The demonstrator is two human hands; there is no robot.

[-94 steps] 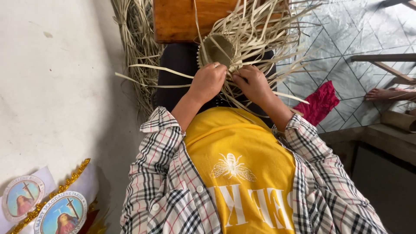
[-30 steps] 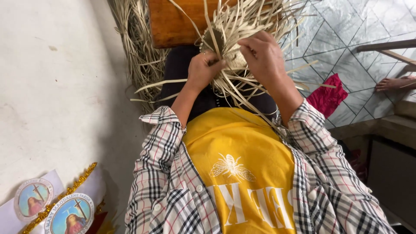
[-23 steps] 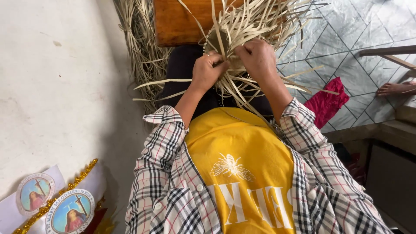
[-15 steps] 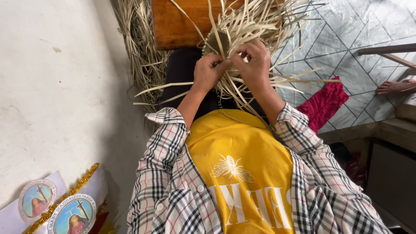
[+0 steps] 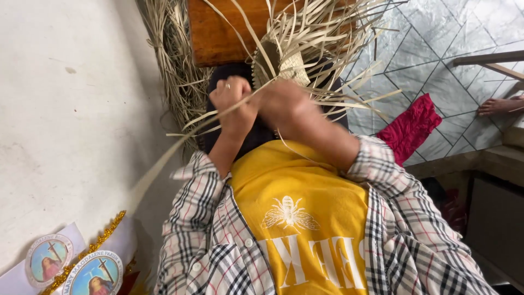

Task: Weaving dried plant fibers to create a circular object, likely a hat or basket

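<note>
A small piece of pale straw weaving point(image 5: 284, 60) with many loose strips fanning out sits on my lap, just beyond my hands. My left hand point(image 5: 232, 101), with a ring on one finger, grips a long straw strip point(image 5: 180, 150) that runs down and to the left. My right hand point(image 5: 286, 106), blurred by motion, is closed on strips at the near edge of the weaving, close beside the left hand. I wear a yellow shirt under a checked overshirt.
A wooden board point(image 5: 218, 33) lies past my knees. A bundle of dry straw point(image 5: 172, 71) rests along the pale wall on the left. A red cloth point(image 5: 412, 128) lies on the tiled floor to the right, and another person's foot point(image 5: 499, 104) shows at the right edge.
My hands have come down and toward me from the weaving, and the left hand has drawn one long strip out to the lower left.
</note>
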